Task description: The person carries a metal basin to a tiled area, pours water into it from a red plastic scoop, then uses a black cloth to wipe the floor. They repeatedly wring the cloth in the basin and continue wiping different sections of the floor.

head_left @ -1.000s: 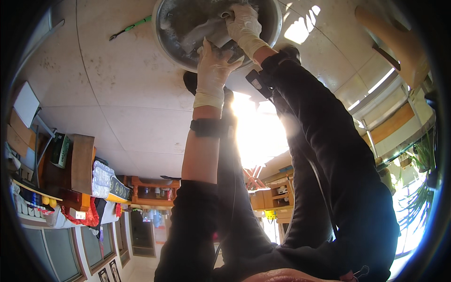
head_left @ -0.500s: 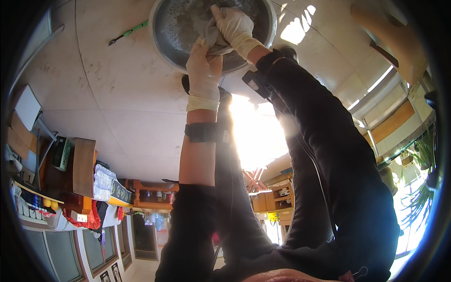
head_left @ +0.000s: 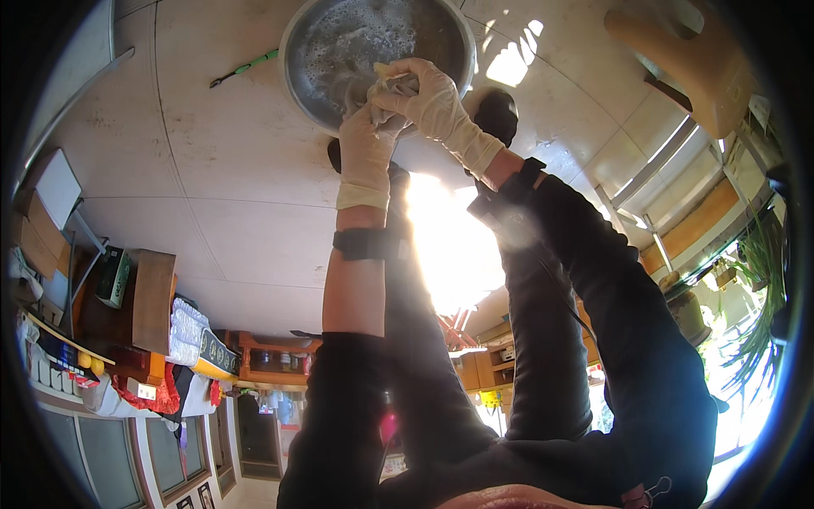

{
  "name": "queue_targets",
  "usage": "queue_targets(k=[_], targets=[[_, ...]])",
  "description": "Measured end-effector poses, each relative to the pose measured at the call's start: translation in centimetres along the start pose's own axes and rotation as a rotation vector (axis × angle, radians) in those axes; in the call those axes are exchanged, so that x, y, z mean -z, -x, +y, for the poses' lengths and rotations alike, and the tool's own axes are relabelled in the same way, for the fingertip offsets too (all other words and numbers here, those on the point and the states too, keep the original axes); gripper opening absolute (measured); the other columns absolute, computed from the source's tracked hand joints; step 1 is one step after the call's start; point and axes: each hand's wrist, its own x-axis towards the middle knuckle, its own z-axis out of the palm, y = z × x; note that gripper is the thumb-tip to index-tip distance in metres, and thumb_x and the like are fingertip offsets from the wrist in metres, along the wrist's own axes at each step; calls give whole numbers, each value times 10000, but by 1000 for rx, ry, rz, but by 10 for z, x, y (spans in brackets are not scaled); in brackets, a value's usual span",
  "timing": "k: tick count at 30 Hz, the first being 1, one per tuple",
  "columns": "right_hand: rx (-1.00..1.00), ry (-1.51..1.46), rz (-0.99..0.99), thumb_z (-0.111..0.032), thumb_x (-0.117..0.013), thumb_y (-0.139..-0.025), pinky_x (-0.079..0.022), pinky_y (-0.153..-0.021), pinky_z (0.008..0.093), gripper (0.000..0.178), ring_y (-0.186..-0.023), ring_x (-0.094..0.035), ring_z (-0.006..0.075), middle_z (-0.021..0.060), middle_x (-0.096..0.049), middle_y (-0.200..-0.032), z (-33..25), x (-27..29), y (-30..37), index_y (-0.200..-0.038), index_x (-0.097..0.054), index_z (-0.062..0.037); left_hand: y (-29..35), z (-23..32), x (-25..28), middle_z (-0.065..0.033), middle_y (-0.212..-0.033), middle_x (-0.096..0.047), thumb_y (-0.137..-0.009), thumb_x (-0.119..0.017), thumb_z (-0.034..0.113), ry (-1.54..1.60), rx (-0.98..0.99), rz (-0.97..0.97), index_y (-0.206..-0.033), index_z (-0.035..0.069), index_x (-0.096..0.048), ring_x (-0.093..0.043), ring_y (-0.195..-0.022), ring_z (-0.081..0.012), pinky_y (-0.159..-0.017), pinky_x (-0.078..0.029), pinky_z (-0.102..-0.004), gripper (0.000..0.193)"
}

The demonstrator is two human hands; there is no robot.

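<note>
A round metal basin (head_left: pixel 322 51) with soapy water sits on the tiled floor at the top of the head view. Both my hands wear pale rubber gloves and meet over the basin. My left hand (head_left: pixel 366 140) grips a wet grey cloth (head_left: pixel 381 89) from below. My right hand (head_left: pixel 424 93) closes on the same cloth from the right side. The cloth is bunched between the two hands above the foam. A black band sits on my left wrist, and dark sleeves cover both arms.
A green-handled tool (head_left: pixel 246 68) lies on the tiles left of the basin. A wooden stool (head_left: pixel 687 59) stands at the upper right. Shelves and a table with boxes, cloths and jars (head_left: pixel 127 322) fill the left side. Bright sun glare falls between my legs.
Both hands have shifted slightly down and right over the basin, still working the cloth; more of the basin's foamy inside shows now.
</note>
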Motion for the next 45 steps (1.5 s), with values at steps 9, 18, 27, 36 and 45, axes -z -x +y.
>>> queue_targets(k=[9,18,27,36,45], targets=[[-324,-535,-218,-169,-839,-778,-509,-933,300,553,-1075,-633,181,97,-672,-1179,-20,-1,-11,-1276,-634,-40,52,58,-29,-48,-1203,-549,-928,-713,180,758,83,47,-1311,29,-491,-568,-1086,-146,-1021,-446,-310,468],[-66,60,-384,-253,-862,-733,-499,-908,307,451,-1019,-620,181,68,-657,-1117,-60,-3,-17,-1123,-711,-84,58,78,-3,-12,-942,-585,-807,-712,-10,667,115,-179,-1053,46,-567,-578,-807,-98,-786,-500,-251,291],[-92,-191,-459,-210,-734,-896,-535,-787,252,300,-912,-626,127,35,-653,-936,-81,-1,-17,-1142,-679,-47,51,74,9,16,-799,-526,-813,-726,10,1073,294,-166,-957,64,-572,-510,-700,-64,-724,-505,-287,218],[-21,-40,-65,-227,-596,-959,-516,-683,336,221,-744,-655,222,33,-702,-822,-45,-22,-35,-1070,-726,-86,48,79,-5,-45,-806,-624,-812,-749,134,197,94,-191,-1028,6,-607,-611,-684,-166,-635,-481,-298,288],[-317,-163,233,-276,-564,-971,-528,-633,313,258,-734,-684,241,74,-724,-889,-36,-33,-35,-983,-699,-56,22,58,-16,-194,-949,-711,-783,-726,197,-551,-178,9,-1046,-39,-630,-705,-919,-329,-755,-535,-390,366]])
